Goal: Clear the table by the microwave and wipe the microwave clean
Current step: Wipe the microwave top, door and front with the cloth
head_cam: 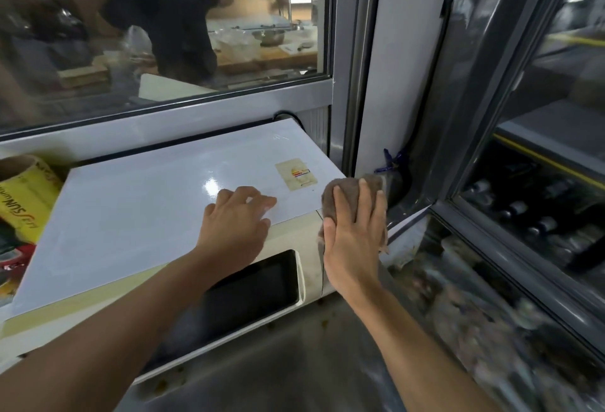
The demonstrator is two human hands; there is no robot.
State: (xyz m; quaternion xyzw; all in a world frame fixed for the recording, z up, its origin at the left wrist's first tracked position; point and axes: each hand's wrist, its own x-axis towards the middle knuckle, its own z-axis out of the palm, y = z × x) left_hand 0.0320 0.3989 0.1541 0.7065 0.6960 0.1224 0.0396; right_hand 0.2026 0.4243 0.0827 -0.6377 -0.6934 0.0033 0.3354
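Note:
A white microwave [140,212] with a dark door window sits on a steel table [294,362] under a glass partition. A small yellowed sticker [296,174] lies on its top near the right edge. My left hand [235,218] rests flat on the microwave top near the front edge, fingers relaxed. My right hand [353,235] presses a brown cloth [340,190] with straight fingers against the microwave's front right corner, over the control side. The cloth covers that corner and hides the controls.
A yellow packet and a tape roll [23,195] stand left of the microwave. A glass-door fridge [530,215] with bottles is close on the right. Brown crumbs [324,323] dot the table below the microwave. A blue-tied bag [393,166] sits behind the right corner.

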